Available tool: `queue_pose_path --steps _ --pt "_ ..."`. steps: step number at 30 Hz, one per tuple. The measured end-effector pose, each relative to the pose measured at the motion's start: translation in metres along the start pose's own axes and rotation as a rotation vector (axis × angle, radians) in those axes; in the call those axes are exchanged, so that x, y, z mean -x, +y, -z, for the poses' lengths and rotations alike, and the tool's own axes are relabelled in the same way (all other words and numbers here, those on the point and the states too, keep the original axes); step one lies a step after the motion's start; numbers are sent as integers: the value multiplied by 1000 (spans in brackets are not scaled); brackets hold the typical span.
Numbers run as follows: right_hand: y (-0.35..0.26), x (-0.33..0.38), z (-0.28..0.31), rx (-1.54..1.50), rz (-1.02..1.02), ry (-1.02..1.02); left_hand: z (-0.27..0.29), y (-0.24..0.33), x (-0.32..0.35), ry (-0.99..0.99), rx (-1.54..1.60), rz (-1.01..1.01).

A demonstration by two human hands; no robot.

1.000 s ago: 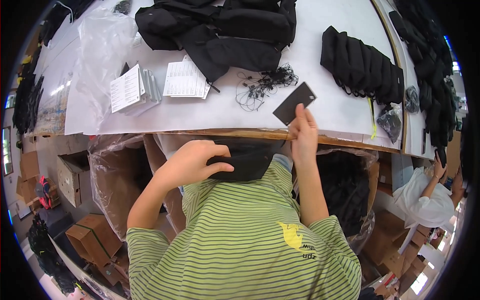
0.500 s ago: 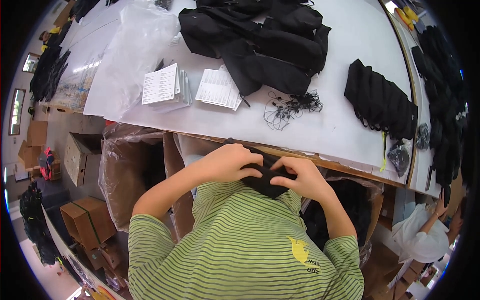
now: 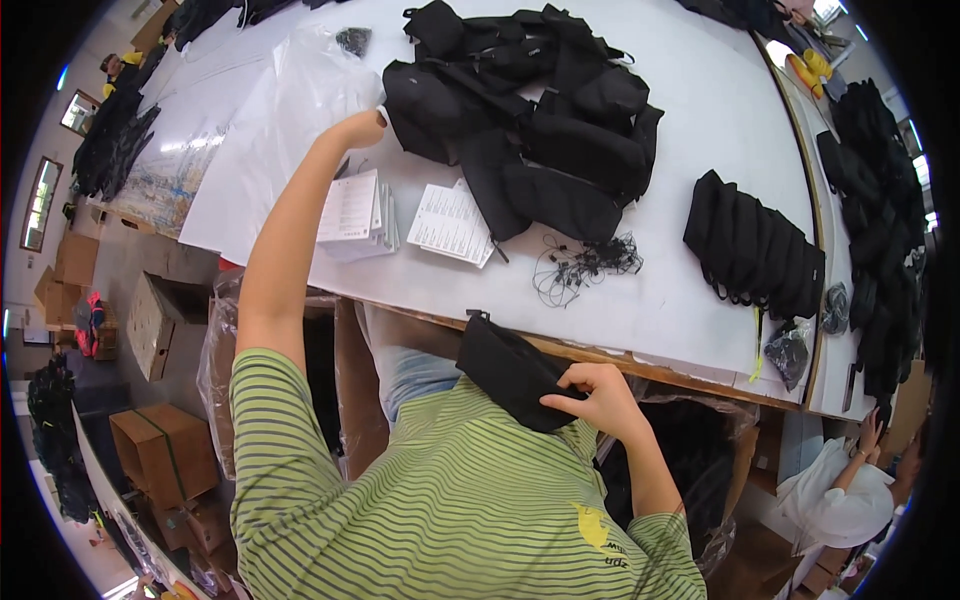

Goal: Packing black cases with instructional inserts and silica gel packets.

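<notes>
My right hand (image 3: 594, 400) pinches one end of a black fabric pouch (image 3: 512, 376). The pouch lies against my belly at the table's front edge, slanting down toward that hand. My left hand (image 3: 359, 130) is stretched far out over the table, curled beside the big heap of black pouches (image 3: 570, 135). A small white bit shows at its fingertips, but what it is I cannot make out. Just nearer than that hand stands a stack of white printed cards (image 3: 350, 208), with a second stack of cards (image 3: 452, 224) to its right. A tangle of thin black cords (image 3: 585, 268) lies before the heap.
A row of black pouches (image 3: 750, 245) stands at the right on the white table (image 3: 670, 310). Clear plastic sheeting (image 3: 300, 95) covers the left side. Plastic-lined cartons (image 3: 222, 385) stand below the table edge. A person in white (image 3: 838, 490) works at the far right.
My left hand has let go of the pouch and reached forward and left to the heap's edge. My right hand keeps the pouch, now lying more stretched out and slightly lower.
</notes>
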State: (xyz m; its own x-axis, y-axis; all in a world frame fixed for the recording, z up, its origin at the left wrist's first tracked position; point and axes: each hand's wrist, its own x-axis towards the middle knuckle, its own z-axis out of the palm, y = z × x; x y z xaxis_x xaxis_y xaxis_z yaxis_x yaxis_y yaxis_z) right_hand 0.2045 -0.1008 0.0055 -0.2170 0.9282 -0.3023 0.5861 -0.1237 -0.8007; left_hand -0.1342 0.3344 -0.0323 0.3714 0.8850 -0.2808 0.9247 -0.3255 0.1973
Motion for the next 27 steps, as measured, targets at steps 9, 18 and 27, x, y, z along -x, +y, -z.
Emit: queue_pose_path --steps 9,18,27 --pt "-6 6 1 -72 -89 78 -26 -16 -35 92 -116 342" --pt "-14 1 0 -125 -74 110 -16 -27 -14 245 -2 66" --pt "-15 -9 16 -7 45 157 37 143 121 185 407 -293"
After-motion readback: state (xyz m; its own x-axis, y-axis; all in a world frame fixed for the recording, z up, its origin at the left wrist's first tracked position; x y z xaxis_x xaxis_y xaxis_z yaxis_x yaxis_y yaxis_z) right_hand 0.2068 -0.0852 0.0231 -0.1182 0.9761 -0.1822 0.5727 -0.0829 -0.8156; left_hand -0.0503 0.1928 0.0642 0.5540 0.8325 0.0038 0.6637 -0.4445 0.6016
